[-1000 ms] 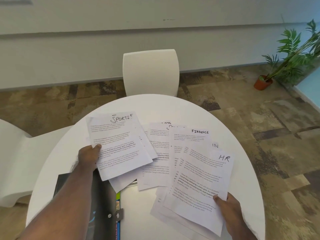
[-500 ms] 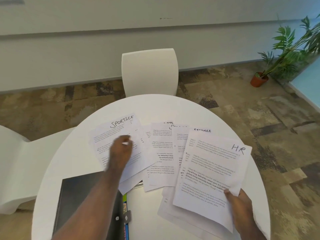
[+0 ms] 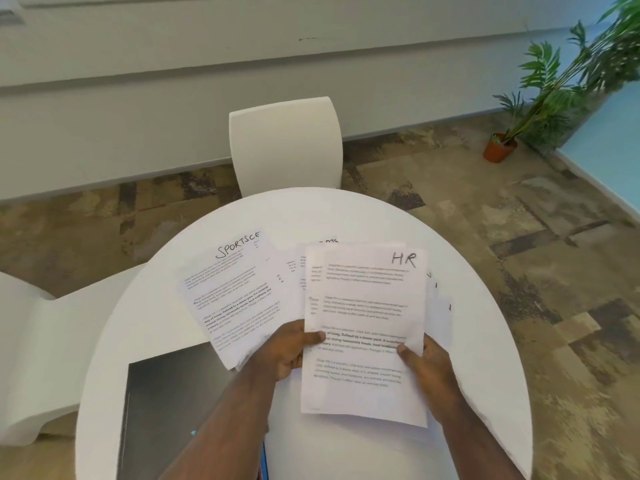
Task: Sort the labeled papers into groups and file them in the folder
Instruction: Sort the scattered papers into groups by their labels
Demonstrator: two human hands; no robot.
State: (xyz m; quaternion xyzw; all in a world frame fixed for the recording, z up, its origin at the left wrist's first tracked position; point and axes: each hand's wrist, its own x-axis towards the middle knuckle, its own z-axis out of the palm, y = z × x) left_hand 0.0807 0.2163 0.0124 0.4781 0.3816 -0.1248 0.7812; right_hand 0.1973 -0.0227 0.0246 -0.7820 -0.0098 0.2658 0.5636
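Paper's floppy, so I've got the HR sheet (image 3: 367, 327) pinched in left grip (image 3: 289, 351) and right grip (image 3: 424, 358), low on both side edges.

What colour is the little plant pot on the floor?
The plant pot is orange-brown terracotta, seen in the head view.

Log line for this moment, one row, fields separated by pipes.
hands: left and right both hold HR sheet | SPORTS sheet flat on table | folder closed | filing not begun
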